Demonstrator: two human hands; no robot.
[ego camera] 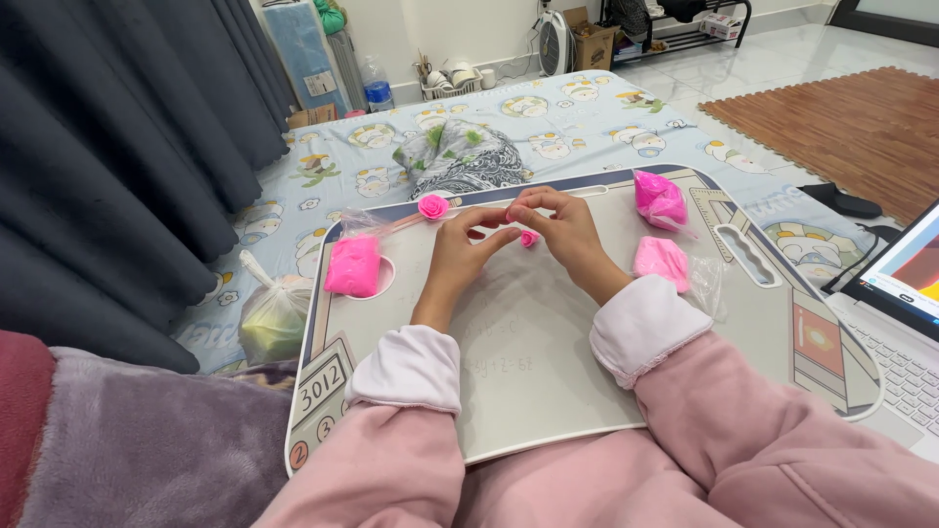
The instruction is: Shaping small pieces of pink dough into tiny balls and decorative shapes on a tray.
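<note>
My left hand and my right hand meet over the middle of a white lap tray. Together their fingertips pinch a small piece of pink clay just above the tray. A finished pink clay rose on a thin stick lies at the tray's far edge, just beyond my left hand. A pink clay block rests in the tray's round cup hollow on the left. To the right of my right hand lie two lumps of pink clay in clear bags, one far and one near.
The tray sits over my lap on a blue patterned mat. A white plastic bag lies left of the tray, a folded cloth beyond it. An open laptop is at right. Dark curtains hang on the left.
</note>
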